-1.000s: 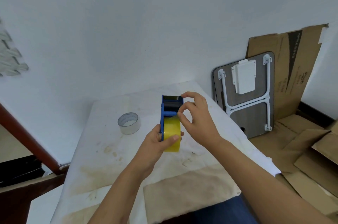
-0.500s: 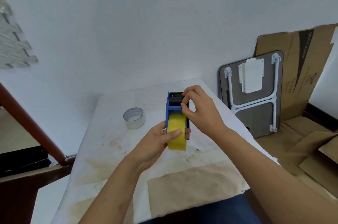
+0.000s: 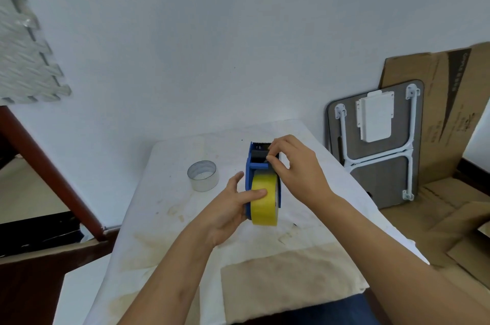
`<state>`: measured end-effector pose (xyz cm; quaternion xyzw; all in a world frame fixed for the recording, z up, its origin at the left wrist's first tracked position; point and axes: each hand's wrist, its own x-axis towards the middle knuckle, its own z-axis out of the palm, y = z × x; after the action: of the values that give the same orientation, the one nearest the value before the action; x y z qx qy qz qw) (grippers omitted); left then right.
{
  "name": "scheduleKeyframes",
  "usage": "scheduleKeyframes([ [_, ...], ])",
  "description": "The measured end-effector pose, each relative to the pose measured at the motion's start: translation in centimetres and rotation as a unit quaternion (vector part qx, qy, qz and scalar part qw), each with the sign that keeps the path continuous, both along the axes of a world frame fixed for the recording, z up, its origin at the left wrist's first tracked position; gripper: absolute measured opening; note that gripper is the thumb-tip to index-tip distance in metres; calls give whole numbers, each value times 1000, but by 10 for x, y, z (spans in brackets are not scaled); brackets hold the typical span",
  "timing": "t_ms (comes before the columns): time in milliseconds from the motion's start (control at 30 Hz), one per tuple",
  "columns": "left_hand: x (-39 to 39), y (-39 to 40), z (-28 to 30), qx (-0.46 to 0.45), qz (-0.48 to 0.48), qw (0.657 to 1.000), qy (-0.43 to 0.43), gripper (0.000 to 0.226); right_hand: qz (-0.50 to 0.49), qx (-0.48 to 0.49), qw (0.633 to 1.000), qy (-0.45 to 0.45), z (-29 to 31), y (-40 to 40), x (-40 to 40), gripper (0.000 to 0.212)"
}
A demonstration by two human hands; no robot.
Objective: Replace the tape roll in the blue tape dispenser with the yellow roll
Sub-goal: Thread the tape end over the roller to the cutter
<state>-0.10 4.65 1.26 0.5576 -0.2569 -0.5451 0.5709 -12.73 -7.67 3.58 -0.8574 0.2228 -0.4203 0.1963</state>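
The blue tape dispenser (image 3: 250, 165) stands on the white-covered table (image 3: 169, 218) with the yellow roll (image 3: 263, 200) seated in it, its toothed blade at the far end. My left hand (image 3: 228, 210) grips the dispenser from the left, thumb pressed on the yellow roll. Over the dispenser's front part, my right hand (image 3: 294, 171) pinches thumb and forefinger together near the black roller, apparently on the tape's end, which is too thin to make out. A clear tape roll (image 3: 202, 175) lies on the table to the left.
A folded lap table (image 3: 376, 144) and cardboard sheets (image 3: 450, 118) lean against the wall at right, with more cardboard on the floor. A brown wooden beam (image 3: 47, 173) slants at left. A beige cloth (image 3: 286, 282) covers the table's near edge.
My right hand's fingers have closed into a pinch and shifted to the dispenser's front, by the roller. The left hand keeps its grip. The camera has tilted slightly.
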Motion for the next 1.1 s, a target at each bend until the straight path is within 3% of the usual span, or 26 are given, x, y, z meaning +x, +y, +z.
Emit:
scheduleKeyframes([
  [167, -2, 3, 7, -21, -72, 996, -39, 77, 12, -10, 1000, 6, -1, 3, 1, 7],
  [267, -8, 1, 8, -18, -73, 994, -83, 78, 10, -5, 1000, 7, -2, 5, 3, 7],
  [600, -14, 4, 14, -22, -92, 989, -116, 68, -9, 15, 1000, 22, 2, 6, 1, 9],
  [933, -12, 6, 8, -3, -100, 980, -170, 88, -25, 133, 990, -29, -1, 3, 0, 9],
  [1100, -11, 3, 5, 18, -98, 984, -148, 73, -33, 189, 981, -40, -5, 5, 3, 7],
])
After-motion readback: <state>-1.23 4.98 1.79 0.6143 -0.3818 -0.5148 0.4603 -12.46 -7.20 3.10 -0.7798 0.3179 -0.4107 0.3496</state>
